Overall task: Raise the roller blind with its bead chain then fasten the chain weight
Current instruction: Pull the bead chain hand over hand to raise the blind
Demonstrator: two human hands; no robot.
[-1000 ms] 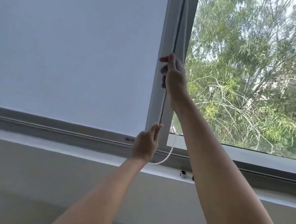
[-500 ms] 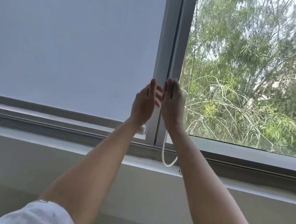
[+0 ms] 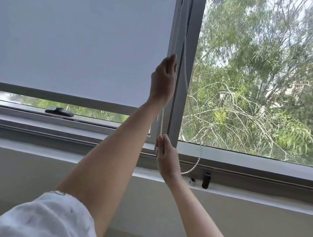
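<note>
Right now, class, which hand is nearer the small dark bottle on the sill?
Right. The right hand is low, just left of the bottle; the left hand is high beside the blind.

Roller blind (image 3: 73, 29) left of bead chain (image 3: 186, 69); bottle (image 3: 206, 180) on sill (image 3: 261, 199) — right, below.

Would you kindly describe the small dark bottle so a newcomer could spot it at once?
Start at the white window sill below the uncovered right pane. Just right of where the bead chain loops down stands the small dark bottle, upright against the frame. Its neighbour, a small white and black object, is shorter and sits to its left.
</note>
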